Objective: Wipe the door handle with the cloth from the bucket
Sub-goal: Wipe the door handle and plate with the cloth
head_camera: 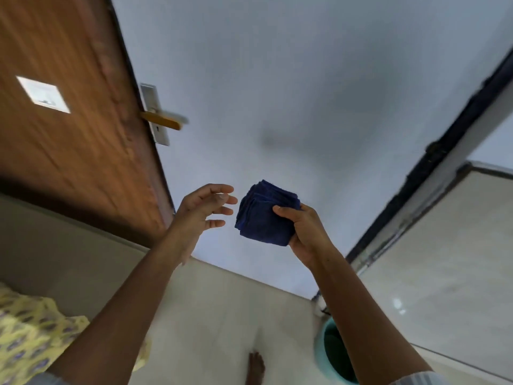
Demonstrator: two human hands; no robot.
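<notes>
Both forearms come up from the bottom of the shot. Right hand (306, 232) is pinching a folded dark blue cloth (265, 213), thumb on the near face, fingers tucked behind. Left hand (204, 208) sits just beside it at 9 o'clock, fingers spread and slightly curled, holding nothing and not touching the cloth.

Behind them is a plain pale wall (277, 79), pretty bare, lots of free space around the hands. Up at 10 o'clock is the brown wooden door (69, 134), with the door handle (162, 119) on its metal plate at the door's edge, well apart from the cloth, nothing between.

Floor (222, 315) is light glossy tile. Teal bucket (330, 354) at 5 o'clock, half hidden by the right arm. A bare foot (255, 366) at 6, yellow patterned fabric (30, 334) at 8.
</notes>
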